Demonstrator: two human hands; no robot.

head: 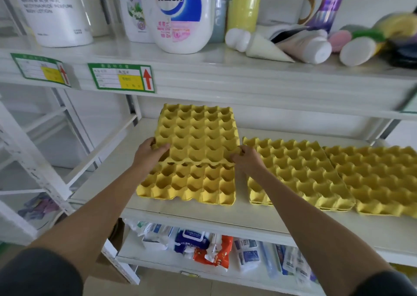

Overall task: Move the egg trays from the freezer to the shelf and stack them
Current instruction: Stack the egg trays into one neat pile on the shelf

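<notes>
Over the shelf (117,167), the left hand (150,150) and right hand (247,158) each pinch a near corner of the top tray (198,133) — it sits farther back than the lower tray (191,183), tilted, so nesting likely means drawing it nearer.

Shop: price-tagged shelf (225,79) of toiletries

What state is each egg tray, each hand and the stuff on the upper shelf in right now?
Held tray: gripped at both near corners, near edge raised, offset over the one below.
Bottom tray: flat on the shelf, partly covered.
Middle tray: flat, untouched.
Right tray: flat, untouched.
Left hand: gripping.
Right hand: gripping.
Walch bottle: upright.
White tubes: lying down.
</notes>
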